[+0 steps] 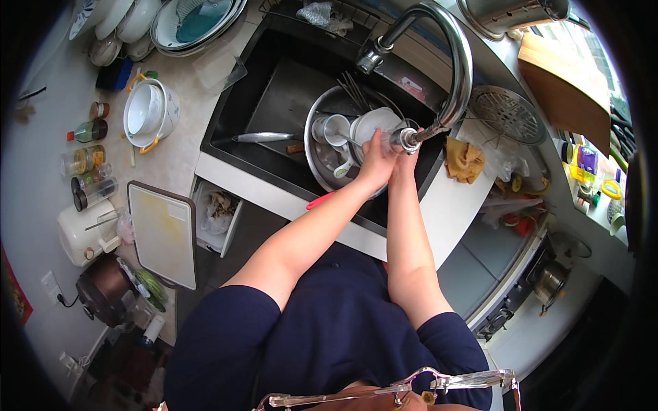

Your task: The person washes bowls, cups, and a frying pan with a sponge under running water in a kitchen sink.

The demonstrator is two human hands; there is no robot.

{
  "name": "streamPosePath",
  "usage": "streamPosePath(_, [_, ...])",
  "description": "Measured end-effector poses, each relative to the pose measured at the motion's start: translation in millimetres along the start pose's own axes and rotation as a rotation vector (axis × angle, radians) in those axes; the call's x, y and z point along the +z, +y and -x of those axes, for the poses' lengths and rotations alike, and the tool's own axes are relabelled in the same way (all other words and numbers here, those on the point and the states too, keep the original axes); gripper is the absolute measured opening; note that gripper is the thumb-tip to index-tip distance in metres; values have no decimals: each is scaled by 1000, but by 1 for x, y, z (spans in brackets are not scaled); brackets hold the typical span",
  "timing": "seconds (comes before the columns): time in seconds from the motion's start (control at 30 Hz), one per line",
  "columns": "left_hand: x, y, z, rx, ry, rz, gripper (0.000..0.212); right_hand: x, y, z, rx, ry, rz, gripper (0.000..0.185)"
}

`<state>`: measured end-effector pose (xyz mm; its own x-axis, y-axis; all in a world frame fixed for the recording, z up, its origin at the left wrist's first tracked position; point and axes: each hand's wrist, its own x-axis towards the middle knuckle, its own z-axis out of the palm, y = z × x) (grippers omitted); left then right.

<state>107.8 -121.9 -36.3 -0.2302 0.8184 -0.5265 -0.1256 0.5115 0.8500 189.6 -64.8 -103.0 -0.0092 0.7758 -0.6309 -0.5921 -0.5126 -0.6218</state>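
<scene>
Both hands are together over a stainless steel basin (308,128) in the dark sink. My left hand (378,162) is beside the stacked white bowls (378,123), its fingers bent near a clear, blurred patch. My right hand (407,162) is close against it, mostly hidden below the metal faucet end (406,141). Whether either hand grips something is hidden there. Left of the bowls, a white mug (336,126) lies tilted with a metal spoon (349,138) across it. A white ceramic spoon (343,169) lies lower in the basin. Thin sticks, perhaps chopsticks (354,91), lean at the back.
The chrome faucet (457,56) arches over the sink (216,133). A metal handle (267,137) projects left of the basin. A brown cloth (464,160) lies on the right counter. Left are nested white bowls (145,110), spice jars (95,192) and a cutting board (162,231). An open drawer (234,226) holds scraps.
</scene>
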Motion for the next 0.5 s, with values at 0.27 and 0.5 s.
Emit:
streamPosePath(0.27, [-67, 6, 1, -379, -490, 536, 68, 40, -24, 38, 453, -542, 221, 74])
streamPosePath(0.5, [-23, -7, 4, -21, -38, -287, 61, 10, -12, 39, -197, -162, 772, 55])
